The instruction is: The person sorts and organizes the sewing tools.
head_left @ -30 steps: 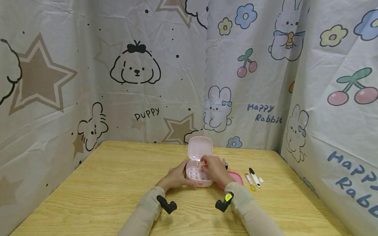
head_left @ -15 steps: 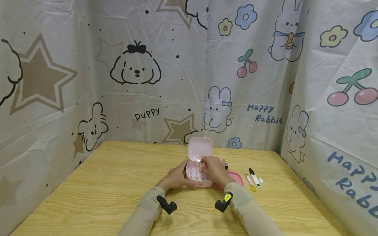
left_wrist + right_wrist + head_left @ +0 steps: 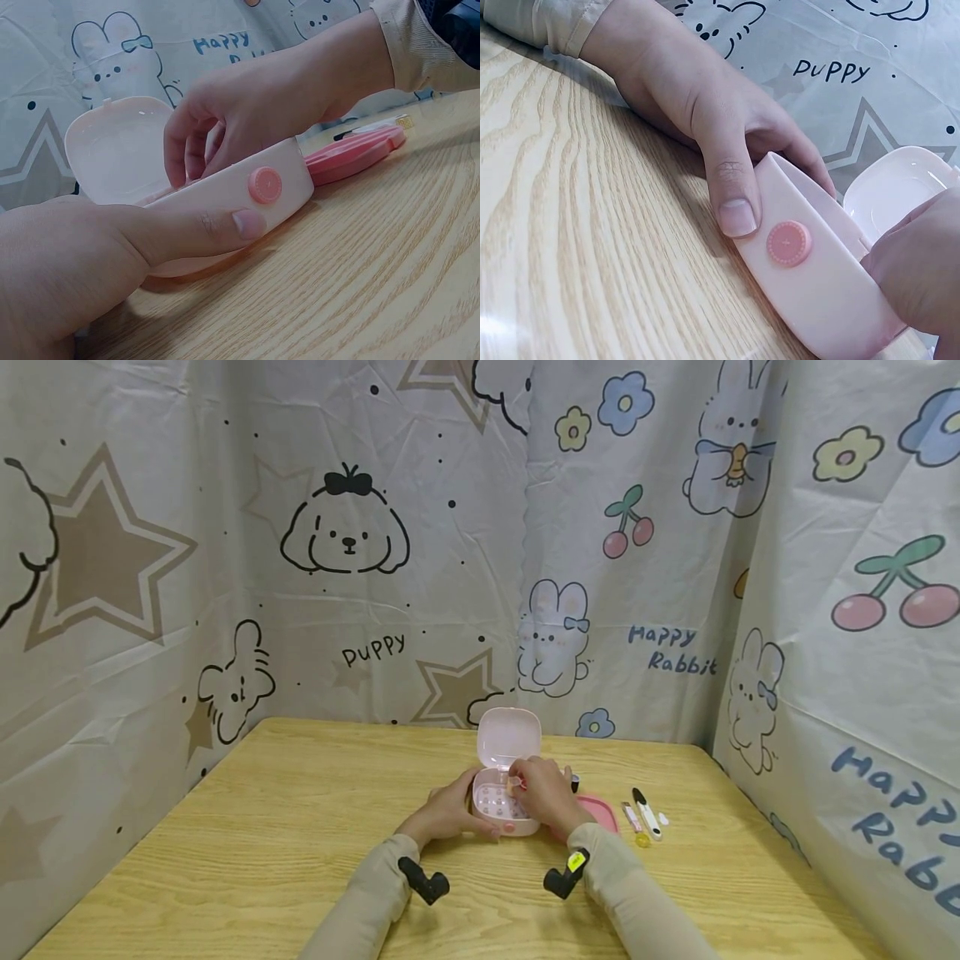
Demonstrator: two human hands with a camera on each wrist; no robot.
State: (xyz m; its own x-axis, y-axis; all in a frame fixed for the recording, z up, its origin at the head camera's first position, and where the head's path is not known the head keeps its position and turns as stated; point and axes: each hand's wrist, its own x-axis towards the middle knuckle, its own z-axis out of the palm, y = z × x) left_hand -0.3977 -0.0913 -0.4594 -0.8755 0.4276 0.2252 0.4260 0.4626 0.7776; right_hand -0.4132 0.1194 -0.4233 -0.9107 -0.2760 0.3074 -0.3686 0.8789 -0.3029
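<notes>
A pale pink box (image 3: 489, 825) with a round pink button (image 3: 789, 244) on its front stands on the table, its hinged lid (image 3: 508, 737) tipped up behind it. My left hand (image 3: 448, 806) grips the box's left side, thumb along the front wall in both wrist views. Inside the box, at its right rear, my right hand (image 3: 544, 789) reaches down with bent fingers. Between thumb and fingers it pinches a small orange-and-red thing (image 3: 512, 784); I cannot tell its kind. Small round marks dot the box's floor. In the wrist views the right fingertips are hidden by the box wall.
A darker pink tray-like piece (image 3: 602, 814) lies right of the box, partly under my right wrist. Farther right are a black-and-white slim tool (image 3: 647, 814), a small pink-and-white stick (image 3: 632, 816), a yellow round piece (image 3: 642, 839) and a small white piece (image 3: 663, 818).
My right hand stays in the box and shifts only very slightly, its wrist edging left. The left hand and the box hold still.
</notes>
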